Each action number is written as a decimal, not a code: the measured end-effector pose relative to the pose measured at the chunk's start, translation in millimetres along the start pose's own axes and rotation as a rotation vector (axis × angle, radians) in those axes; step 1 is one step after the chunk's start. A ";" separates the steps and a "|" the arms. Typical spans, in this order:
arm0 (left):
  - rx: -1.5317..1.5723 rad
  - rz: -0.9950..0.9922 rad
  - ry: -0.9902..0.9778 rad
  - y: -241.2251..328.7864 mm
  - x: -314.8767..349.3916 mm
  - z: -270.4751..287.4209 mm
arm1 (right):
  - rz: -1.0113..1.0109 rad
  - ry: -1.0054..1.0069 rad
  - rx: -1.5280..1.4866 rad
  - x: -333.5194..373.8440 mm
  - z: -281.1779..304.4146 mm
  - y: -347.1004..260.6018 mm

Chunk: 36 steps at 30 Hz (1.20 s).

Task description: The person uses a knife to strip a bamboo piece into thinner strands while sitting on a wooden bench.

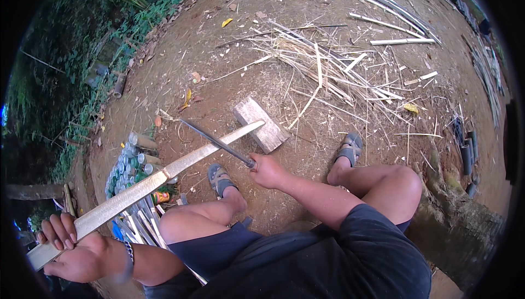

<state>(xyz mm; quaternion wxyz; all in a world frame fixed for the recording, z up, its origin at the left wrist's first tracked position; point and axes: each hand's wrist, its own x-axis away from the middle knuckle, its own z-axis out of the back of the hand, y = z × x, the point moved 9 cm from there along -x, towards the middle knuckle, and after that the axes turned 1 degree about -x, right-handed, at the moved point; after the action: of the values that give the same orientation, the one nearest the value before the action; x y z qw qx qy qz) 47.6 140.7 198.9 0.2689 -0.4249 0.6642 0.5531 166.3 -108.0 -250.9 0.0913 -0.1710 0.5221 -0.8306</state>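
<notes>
1 long, flat, pale bamboo strip (pixel 121 201): left fingers (pixel 65 228) clasped it. 1 dark, narrow-bladed knife (pixel 219 143): right fingers (pixel 260 171) closed round its end.

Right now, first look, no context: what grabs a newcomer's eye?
The long pale strip, running from the left hand at lower left up to the wooden block near the middle. Then the long dark blade in the right hand, crossing that strip in view. Beyond, the heap of split strips on the ground, upper right of centre.
</notes>
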 end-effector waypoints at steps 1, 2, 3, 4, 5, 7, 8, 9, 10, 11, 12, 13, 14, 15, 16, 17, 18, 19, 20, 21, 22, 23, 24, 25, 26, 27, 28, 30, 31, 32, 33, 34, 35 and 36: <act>0.005 -0.038 -0.020 3.0 3.1 -3.3 | 0.010 0.025 0.006 2.2 -1.6 11.9; 0.028 -0.027 0.001 2.7 4.9 1.1 | -0.052 0.037 0.016 4.8 -1.8 31.6; 0.045 -0.016 0.022 2.9 6.1 6.8 | -0.113 0.044 0.023 8.8 0.6 43.7; 0.063 -0.005 0.042 3.3 7.9 12.2 | -0.174 0.051 0.030 11.5 0.3 53.8; 0.059 -0.009 0.044 5.1 10.1 15.7 | -0.192 0.052 0.025 11.4 -1.9 58.4; 0.042 -0.014 0.057 8.2 16.6 23.5 | -0.230 0.040 0.020 16.0 5.3 40.9; 0.034 -0.020 0.064 9.9 19.2 26.2 | -0.195 0.001 0.029 17.5 5.0 21.5; 0.067 -0.053 0.065 8.2 24.5 21.7 | -0.169 -0.032 0.038 21.8 5.5 -3.0; 0.088 -0.069 0.074 9.5 28.7 20.1 | -0.142 -0.075 0.041 28.1 0.9 -29.2; 0.113 -0.083 0.085 10.1 32.9 19.6 | -0.082 -0.096 0.008 35.3 -2.4 -58.5; 0.136 -0.099 0.094 13.1 35.5 18.7 | -0.018 -0.117 -0.026 41.5 -5.5 -87.3; 0.097 -0.107 0.180 17.7 38.5 25.4 | 0.032 -0.135 -0.040 48.2 -8.2 -111.8; 0.087 -0.113 0.185 20.5 40.9 25.1 | 0.076 -0.146 -0.052 55.0 -8.7 -132.2; 0.083 -0.121 0.191 22.6 43.7 23.8 | 0.119 -0.152 -0.059 60.1 -8.2 -143.0; 0.079 -0.129 0.198 24.6 46.4 22.4 | 0.101 -0.144 -0.060 60.1 -12.3 -135.1; 0.059 -0.125 0.218 25.7 49.1 21.7 | 0.082 -0.137 -0.061 58.1 -19.7 -121.3; 0.040 -0.124 0.241 26.9 52.1 21.0 | 0.065 -0.130 -0.058 58.2 -20.6 -116.5; 0.021 -0.122 0.264 28.0 54.6 20.8 | 0.056 -0.124 -0.053 59.2 -21.6 -113.5; 0.018 -0.118 0.282 26.9 56.3 21.3 | 0.047 -0.118 -0.047 60.3 -22.0 -111.3; 0.018 -0.118 0.297 24.5 55.9 21.5 | 0.043 -0.109 -0.043 59.8 -20.5 -112.4; 0.018 -0.118 0.311 23.4 55.8 21.2 | 0.051 -0.089 -0.059 62.6 -18.5 -115.1; 0.016 -0.134 0.323 25.6 56.7 19.0 | 0.059 -0.069 -0.076 68.6 -16.4 -117.9; 0.000 -0.139 0.334 28.6 60.0 17.5 | 0.057 -0.060 -0.102 75.3 -19.3 -117.1; -0.015 -0.144 0.344 31.4 62.1 17.8 | 0.028 -0.079 -0.079 75.5 -20.3 -113.4; 0.000 -0.132 0.328 31.0 61.2 17.5 | -0.001 -0.098 -0.056 72.7 -18.5 -109.3; 0.020 -0.123 0.317 30.9 59.8 16.3 | -0.027 -0.116 -0.026 73.6 -15.9 -105.0; 0.057 -0.124 0.304 28.5 56.7 12.9 | -0.039 -0.080 0.012 73.3 -9.6 -93.7; -0.011 -0.122 0.334 26.5 56.6 15.8 | -0.069 -0.019 0.074 73.3 -4.8 -74.1; -0.031 -0.127 0.333 26.9 56.6 17.0 | -0.049 0.000 0.070 75.0 -3.2 -76.7; -0.051 -0.132 0.331 27.3 56.5 17.7 | -0.017 -0.009 0.066 78.5 -6.2 -82.6; -0.069 -0.139 0.330 26.3 55.8 18.8 | 0.016 -0.015 0.064 82.0 -4.9 -102.1; -0.046 -0.150 0.330 27.5 56.8 16.4 | 0.044 -0.029 0.065 84.8 -6.6 -112.1; -0.025 -0.163 0.329 30.4 57.4 11.4 | 0.018 -0.052 0.072 80.4 -9.0 -108.2; -0.009 -0.174 0.329 34.7 58.7 7.3 | -0.008 -0.081 0.076 74.4 -11.7 -103.4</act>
<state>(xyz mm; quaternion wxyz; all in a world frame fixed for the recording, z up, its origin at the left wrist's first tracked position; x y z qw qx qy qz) -12.2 133.0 166.2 0.2014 -0.5667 0.6574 0.4539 95.9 -77.5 -148.7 0.1154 -0.2033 0.4852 -0.8426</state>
